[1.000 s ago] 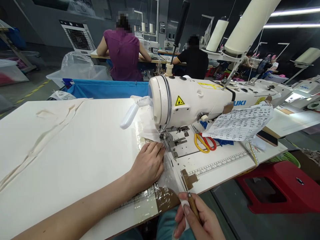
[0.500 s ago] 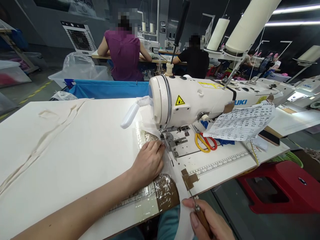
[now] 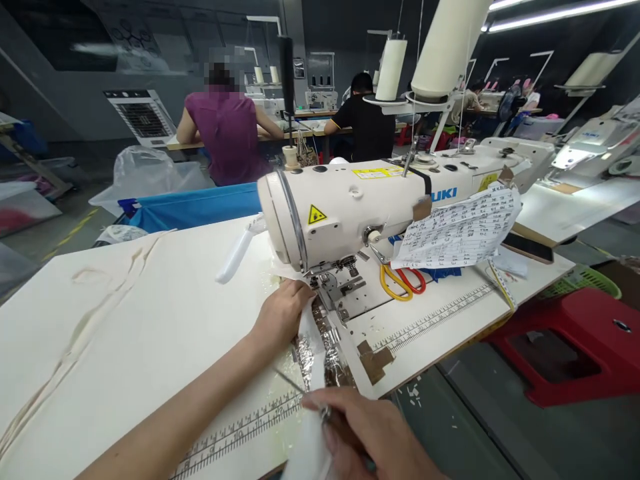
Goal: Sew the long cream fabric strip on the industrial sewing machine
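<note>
A strip of white cloth [image 3: 316, 373] runs from the needle area of the machine [image 3: 345, 220] down toward the near edge of the bench [image 3: 160, 320]. Its upper part lies beside and partly under the left hand [image 3: 281, 312], by whose fingers it is pressed near the presser foot; whether it is also pinched there cannot be told. Its lower part passes just beside and partly behind the right hand [image 3: 373, 427], which is closed around the awl [image 3: 291, 382]. The awl's metal shaft is pointed across the cloth toward the left forearm. The two hands are held apart.

On the machine's arm "UKI" can be read in blue, the letter before it being hidden. A yellow warning triangle [image 3: 317, 215] is fixed near the machine's head, and "JUKI" is seen on another machine [image 3: 590, 141] at the far right. The paper [image 3: 457, 230] taped to the front is covered in rows of handwriting, too small to be read. Below it, scissors [image 3: 395, 283] with yellow and red handles are laid. The bench is marked with ruler scales [image 3: 435, 321].
</note>
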`<move>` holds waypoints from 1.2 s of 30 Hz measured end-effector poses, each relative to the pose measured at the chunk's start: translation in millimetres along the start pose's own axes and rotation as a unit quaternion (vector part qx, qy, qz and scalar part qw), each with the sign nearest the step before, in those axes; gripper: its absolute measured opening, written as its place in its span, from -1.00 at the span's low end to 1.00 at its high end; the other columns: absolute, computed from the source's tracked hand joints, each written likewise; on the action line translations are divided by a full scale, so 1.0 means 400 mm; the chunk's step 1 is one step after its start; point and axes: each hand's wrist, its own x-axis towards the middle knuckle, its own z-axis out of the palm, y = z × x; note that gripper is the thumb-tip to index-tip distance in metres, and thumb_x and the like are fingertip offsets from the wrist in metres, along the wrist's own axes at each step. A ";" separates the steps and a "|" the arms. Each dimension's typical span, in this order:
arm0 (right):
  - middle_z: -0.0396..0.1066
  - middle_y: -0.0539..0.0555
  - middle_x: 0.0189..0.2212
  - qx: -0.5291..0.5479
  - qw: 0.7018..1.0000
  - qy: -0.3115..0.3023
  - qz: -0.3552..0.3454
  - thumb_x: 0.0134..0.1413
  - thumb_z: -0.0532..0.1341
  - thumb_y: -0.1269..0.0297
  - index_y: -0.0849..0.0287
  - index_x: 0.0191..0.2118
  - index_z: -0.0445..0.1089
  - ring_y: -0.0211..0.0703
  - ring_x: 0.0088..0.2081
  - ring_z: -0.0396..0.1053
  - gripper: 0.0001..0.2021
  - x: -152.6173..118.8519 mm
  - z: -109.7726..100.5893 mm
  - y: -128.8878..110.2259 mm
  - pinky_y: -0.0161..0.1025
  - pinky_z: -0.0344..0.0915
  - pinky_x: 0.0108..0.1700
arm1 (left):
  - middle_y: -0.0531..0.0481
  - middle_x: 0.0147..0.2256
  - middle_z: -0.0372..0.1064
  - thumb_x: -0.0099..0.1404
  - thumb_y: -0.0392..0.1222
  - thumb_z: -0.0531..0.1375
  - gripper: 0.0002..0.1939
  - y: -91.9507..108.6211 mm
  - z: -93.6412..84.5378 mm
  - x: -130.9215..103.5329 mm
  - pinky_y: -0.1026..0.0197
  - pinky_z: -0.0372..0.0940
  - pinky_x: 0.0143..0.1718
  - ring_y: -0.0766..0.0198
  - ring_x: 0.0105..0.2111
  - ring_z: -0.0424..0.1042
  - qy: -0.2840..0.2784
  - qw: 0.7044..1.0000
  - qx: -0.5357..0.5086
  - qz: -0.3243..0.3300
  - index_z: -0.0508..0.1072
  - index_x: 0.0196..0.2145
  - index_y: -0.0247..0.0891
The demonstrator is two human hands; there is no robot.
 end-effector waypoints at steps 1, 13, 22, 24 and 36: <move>0.56 0.06 -0.20 -0.047 0.999 0.008 -0.009 0.43 0.00 0.19 -0.06 0.14 0.36 -0.01 -0.24 0.52 -0.69 0.002 -0.006 0.019 -0.23 0.40 -0.23 | -0.17 -0.18 0.42 0.40 -0.41 0.03 -0.81 -0.008 0.000 -0.004 0.11 0.43 -0.21 0.13 -0.18 0.41 0.013 0.999 -0.041 -0.005 0.43 -0.17 -0.32; 0.53 0.18 -0.29 -0.320 0.943 0.085 -0.037 0.38 -0.06 0.45 0.30 0.08 0.31 -0.05 -0.40 0.49 -0.70 0.116 0.007 0.148 -0.24 0.18 -0.49 | -0.10 -0.18 0.45 0.40 -0.18 0.08 -0.81 -0.043 -0.008 -0.006 0.18 0.41 -0.17 0.18 -0.16 0.47 0.006 0.987 -0.159 -0.012 0.48 -0.21 -0.24; 0.53 0.14 -0.29 -0.321 0.946 0.044 -0.019 0.29 0.11 0.50 0.26 0.04 0.36 -0.02 -0.37 0.50 -0.75 0.159 0.017 0.142 -0.22 0.26 -0.44 | -0.07 -0.23 0.46 0.42 -0.25 0.07 -0.83 -0.040 -0.004 -0.001 0.24 0.41 -0.20 0.23 -0.19 0.48 0.043 0.987 -0.157 0.011 0.46 -0.24 -0.25; 0.53 0.14 -0.29 -0.329 0.943 0.043 -0.016 0.28 0.13 0.51 0.26 0.03 0.36 -0.01 -0.37 0.50 -0.75 0.165 0.020 0.143 -0.21 0.26 -0.44 | -0.07 -0.23 0.46 0.42 -0.26 0.07 -0.85 -0.039 -0.002 -0.002 0.25 0.40 -0.19 0.23 -0.19 0.47 0.047 0.987 -0.155 0.013 0.45 -0.24 -0.25; 0.52 0.09 -0.32 -0.346 0.932 0.089 -0.063 0.24 0.17 0.54 0.28 0.04 0.36 -0.05 -0.44 0.49 -0.73 0.155 0.031 0.158 -0.19 0.28 -0.51 | -0.05 -0.25 0.45 0.43 -0.18 0.09 -0.83 -0.048 0.010 -0.001 0.27 0.35 -0.31 0.25 -0.28 0.44 0.039 0.983 -0.175 -0.047 0.42 -0.28 -0.25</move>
